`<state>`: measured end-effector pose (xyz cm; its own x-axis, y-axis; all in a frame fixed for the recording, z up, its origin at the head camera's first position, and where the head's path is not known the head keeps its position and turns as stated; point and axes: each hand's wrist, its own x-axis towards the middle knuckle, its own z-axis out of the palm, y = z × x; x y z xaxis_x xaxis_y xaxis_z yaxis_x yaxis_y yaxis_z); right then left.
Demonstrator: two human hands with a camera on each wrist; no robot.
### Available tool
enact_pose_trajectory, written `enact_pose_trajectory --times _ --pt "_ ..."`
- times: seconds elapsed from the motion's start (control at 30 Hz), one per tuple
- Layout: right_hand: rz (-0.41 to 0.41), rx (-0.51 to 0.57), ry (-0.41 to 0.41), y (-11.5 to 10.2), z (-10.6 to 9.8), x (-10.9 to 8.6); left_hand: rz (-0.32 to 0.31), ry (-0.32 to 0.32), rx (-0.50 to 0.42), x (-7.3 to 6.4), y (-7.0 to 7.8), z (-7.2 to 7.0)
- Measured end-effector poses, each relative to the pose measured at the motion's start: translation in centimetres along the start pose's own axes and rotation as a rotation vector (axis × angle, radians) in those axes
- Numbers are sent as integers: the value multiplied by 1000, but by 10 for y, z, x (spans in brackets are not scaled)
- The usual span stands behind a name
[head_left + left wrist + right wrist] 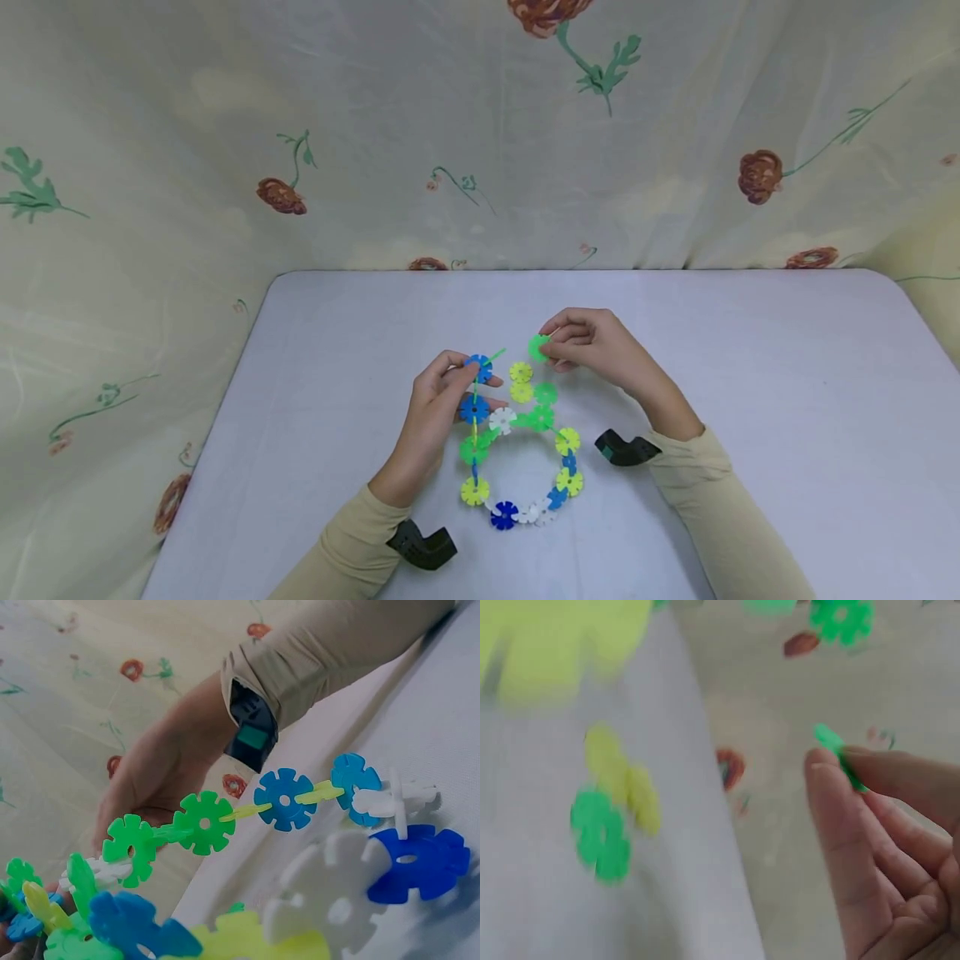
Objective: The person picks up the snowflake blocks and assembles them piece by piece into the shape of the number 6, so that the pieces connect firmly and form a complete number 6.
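Note:
My left hand [431, 400] pinches a blue notched snowflake disc [474, 363] at the upper left end of a chain of interlocking discs. A green disc [495, 356], seen edge-on, sticks out from that blue one. The chain curves into a near ring, with a yellow disc [475, 492], a dark blue disc [420, 862] and white discs along it. To the right, apart from the chain, my right hand [600, 343] pinches a single green disc [537, 347] between thumb and index finger; it appears edge-on in the right wrist view.
Loose on the white table [337, 333], between the hands, lie a green disc [600, 832] and two yellow discs [521, 382]. Dark wrist devices [628, 448] sit at both sleeves. A flower-patterned curtain [375, 125] hangs behind the table's far edge.

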<state>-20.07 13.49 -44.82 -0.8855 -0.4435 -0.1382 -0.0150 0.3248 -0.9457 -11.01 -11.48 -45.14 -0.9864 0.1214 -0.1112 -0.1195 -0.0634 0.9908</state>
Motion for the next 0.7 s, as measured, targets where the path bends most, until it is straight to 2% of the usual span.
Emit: enact_pose_trajectory --times 0.1,0.2,0.37,0.7 --pt "-9 86 25 -10 3 -4 9 -7 7 0 0 0" --pt "-29 125 38 -18 8 -8 12 -13 7 0 0 0" --pt "-47 152 44 -26 16 -10 2 -18 -3 -1 0 -1" --pt "-55 140 65 -31 23 -14 4 -19 13 0 0 -2"
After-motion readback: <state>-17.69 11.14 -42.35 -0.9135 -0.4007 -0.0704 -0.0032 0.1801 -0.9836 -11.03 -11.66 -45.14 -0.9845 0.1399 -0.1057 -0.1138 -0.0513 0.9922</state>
